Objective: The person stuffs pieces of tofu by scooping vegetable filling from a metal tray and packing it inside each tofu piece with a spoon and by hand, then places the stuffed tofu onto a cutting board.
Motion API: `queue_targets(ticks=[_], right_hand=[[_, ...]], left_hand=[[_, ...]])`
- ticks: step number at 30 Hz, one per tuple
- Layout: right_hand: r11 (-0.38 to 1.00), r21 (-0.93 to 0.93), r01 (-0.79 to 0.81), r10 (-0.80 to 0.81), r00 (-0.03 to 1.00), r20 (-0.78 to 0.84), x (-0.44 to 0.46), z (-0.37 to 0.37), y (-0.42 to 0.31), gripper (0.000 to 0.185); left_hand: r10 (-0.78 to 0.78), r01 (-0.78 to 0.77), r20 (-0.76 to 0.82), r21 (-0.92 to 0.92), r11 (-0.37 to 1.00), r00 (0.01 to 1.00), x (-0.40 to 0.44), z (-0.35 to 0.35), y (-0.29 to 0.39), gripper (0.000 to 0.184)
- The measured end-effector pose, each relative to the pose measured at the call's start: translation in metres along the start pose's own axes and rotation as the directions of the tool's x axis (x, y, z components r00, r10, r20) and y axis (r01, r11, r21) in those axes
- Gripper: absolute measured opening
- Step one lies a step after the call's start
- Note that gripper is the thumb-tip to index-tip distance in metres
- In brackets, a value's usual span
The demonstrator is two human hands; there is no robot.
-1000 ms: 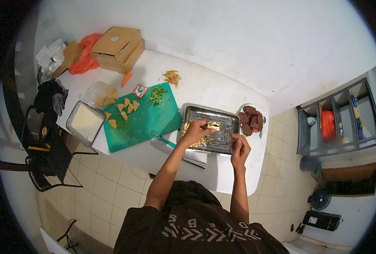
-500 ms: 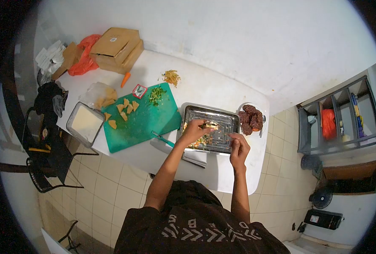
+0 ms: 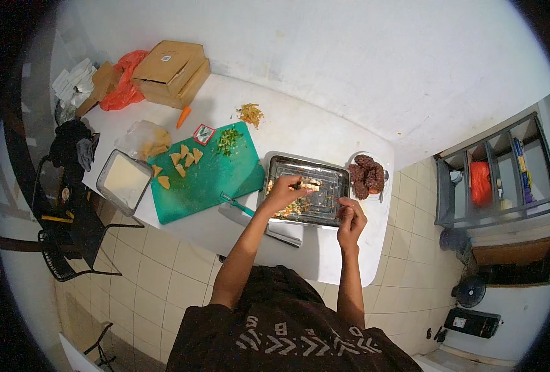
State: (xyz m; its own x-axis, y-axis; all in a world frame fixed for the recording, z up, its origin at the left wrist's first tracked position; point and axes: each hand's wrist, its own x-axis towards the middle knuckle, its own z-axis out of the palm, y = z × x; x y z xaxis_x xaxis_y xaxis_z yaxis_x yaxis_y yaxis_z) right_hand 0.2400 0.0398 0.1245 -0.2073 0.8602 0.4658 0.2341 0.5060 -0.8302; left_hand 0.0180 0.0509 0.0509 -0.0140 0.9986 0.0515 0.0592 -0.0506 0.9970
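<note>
Over the metal tray (image 3: 335, 166), my left hand (image 3: 282, 193) is closed with its fingertips round a pale piece of food (image 3: 310, 185) that has bits of filling on it. Below that hand, a chopped vegetable mix (image 3: 293, 209) lies in the left part of the tray. My right hand (image 3: 352, 222) is at the tray's right edge, thumb and fingers pinched together. Whether anything small is between them I cannot make out. A knife (image 3: 275, 234) lies in front of the tray, its green handle (image 3: 241, 206) pointing to the cutting board.
The green cutting board (image 3: 203, 192) carries several tofu-like triangles (image 3: 190, 159) and chopped greens (image 3: 229, 141). A container of white batter-like stuff (image 3: 126, 177) stands at left. Dark red food (image 3: 366, 175) sits on a plate at right. Behind are a carrot (image 3: 184, 116) and cardboard box (image 3: 171, 71).
The piece in my left fingers has turned slightly, showing more of its pale side. My right hand has shifted only a little, at the tray's right edge.
</note>
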Motion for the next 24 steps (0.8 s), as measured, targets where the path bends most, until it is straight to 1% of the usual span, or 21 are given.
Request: queue_targets(ticks=[3, 5, 8, 10, 12, 14, 17, 19, 22, 24], right_hand=[[0.999, 0.018, -0.044, 0.044, 0.999, -0.023, -0.002, -0.002, 0.001, 0.039], [0.999, -0.021, -0.046, 0.045, 0.999, -0.007, -0.003, -0.003, 0.005, 0.036], [0.999, -0.009, -0.037, 0.037, 0.999, 0.001, -0.002, -0.002, 0.002, 0.034], [1.000, -0.016, -0.019, 0.019, 1.000, 0.004, -0.002, -0.002, 0.003, 0.033], [1.000, -0.022, 0.002, -0.002, 1.000, 0.003, -0.001, -0.003, 0.004, 0.032], [0.999, 0.018, 0.028, -0.028, 0.999, -0.028, -0.001, -0.004, 0.005, 0.033], [1.000, -0.020, -0.003, 0.003, 1.000, 0.010, 0.001, -0.006, 0.006, 0.033], [1.000, -0.010, -0.014, 0.014, 1.000, 0.009, 0.001, -0.005, 0.004, 0.032], [1.000, -0.008, -0.018, 0.018, 1.000, 0.013, 0.002, -0.005, 0.004, 0.033], [1.000, -0.019, -0.011, 0.011, 1.000, 0.017, 0.002, -0.006, 0.005, 0.033]], left_hand=[[0.008, -0.008, -0.014, 0.016, 1.000, 1.000, -0.003, 0.000, 0.004, 0.027], [0.013, -0.012, -0.018, 0.024, 1.000, 1.000, -0.003, 0.001, 0.005, 0.026], [0.009, -0.009, -0.019, -0.021, 1.000, 1.000, 0.000, 0.003, -0.002, 0.025], [0.082, -0.083, -0.055, -0.032, 0.996, 0.995, 0.000, 0.004, -0.004, 0.025], [0.063, -0.065, -0.053, -0.021, 0.998, 0.997, -0.001, 0.003, -0.001, 0.024], [0.044, -0.044, -0.050, -0.010, 0.999, 0.998, -0.003, 0.002, 0.007, 0.024], [0.016, -0.016, -0.021, 0.012, 1.000, 1.000, -0.001, 0.003, 0.004, 0.023], [0.067, -0.069, -0.069, -0.037, 0.997, 0.995, 0.001, 0.006, -0.002, 0.025], [0.102, -0.105, -0.086, -0.036, 0.994, 0.991, 0.002, 0.008, -0.006, 0.026], [0.080, -0.082, -0.077, -0.033, 0.996, 0.994, 0.003, 0.008, -0.007, 0.027]])
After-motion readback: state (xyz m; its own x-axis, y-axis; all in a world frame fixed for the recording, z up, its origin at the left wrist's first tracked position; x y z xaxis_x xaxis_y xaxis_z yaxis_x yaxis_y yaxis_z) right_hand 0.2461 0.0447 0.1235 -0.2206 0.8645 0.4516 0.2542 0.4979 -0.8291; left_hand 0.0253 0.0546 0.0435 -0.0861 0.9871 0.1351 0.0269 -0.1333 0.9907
